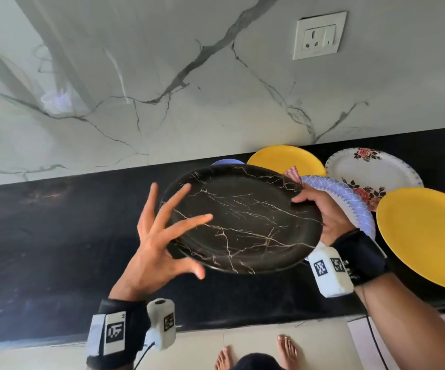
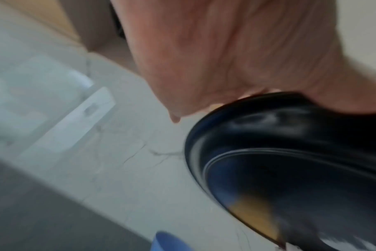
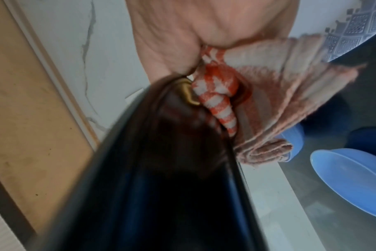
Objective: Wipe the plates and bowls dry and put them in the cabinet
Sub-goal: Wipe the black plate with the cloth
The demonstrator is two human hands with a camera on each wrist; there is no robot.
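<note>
A black plate with pale marble veins (image 1: 245, 222) is held tilted above the dark counter. My right hand (image 1: 309, 206) grips its right rim, thumb on top. The same hand pins a red-and-white striped cloth (image 3: 268, 101) against the plate's underside (image 3: 161, 169); a corner of the cloth (image 1: 292, 173) peeks out behind the rim. My left hand (image 1: 168, 231) is at the plate's left rim with fingers spread and straight over its face and the thumb near the lower edge. The blurred left wrist view shows that palm (image 2: 225, 51) just above the plate's rim (image 2: 290, 169).
On the black counter (image 1: 56, 236) to the right lie two yellow plates (image 1: 286, 158) (image 1: 426, 236), a floral plate (image 1: 370, 172) and a blue-patterned plate (image 1: 349, 198). A blue bowl (image 3: 350, 183) sits behind the held plate. A wall socket (image 1: 320, 36) is on the marble backsplash.
</note>
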